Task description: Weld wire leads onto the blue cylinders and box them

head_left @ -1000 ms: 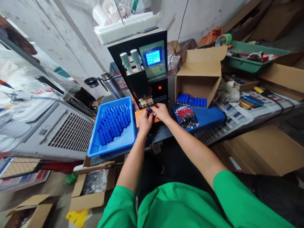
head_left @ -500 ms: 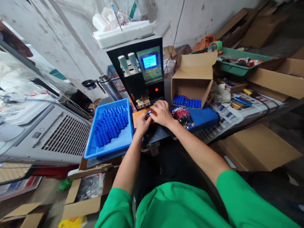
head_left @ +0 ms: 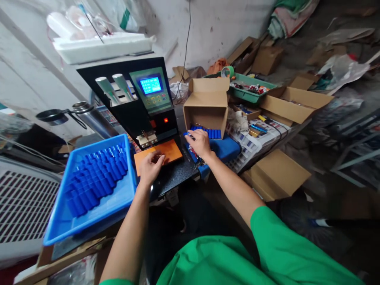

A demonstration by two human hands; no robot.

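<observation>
My right hand (head_left: 201, 144) is out to the right, just in front of the open cardboard box (head_left: 208, 103). Its fingertips pinch a small blue cell (head_left: 188, 135) beside the row of blue cells (head_left: 209, 133) lying in that box. Under its wrist lie red-wired parts (head_left: 194, 155) on a blue pad (head_left: 225, 147). My left hand (head_left: 151, 167) rests flat on the orange mat (head_left: 166, 152) below the welding tips (head_left: 147, 138) of the black spot welder (head_left: 133, 105); it holds nothing. A blue tray (head_left: 62, 225) of many blue cells (head_left: 95, 180) sits to its left.
A steel flask (head_left: 92, 118) stands behind the tray. A green tray (head_left: 252, 95) with wired parts and several cardboard boxes (head_left: 293, 103) crowd the right side of the bench. Another box (head_left: 274, 174) sits below the bench edge. White foam (head_left: 101, 45) lies on the welder.
My right hand has left the welding tips and carried the blue cell right, to the cardboard box. My left hand dropped back onto the orange mat. My view swung right.
</observation>
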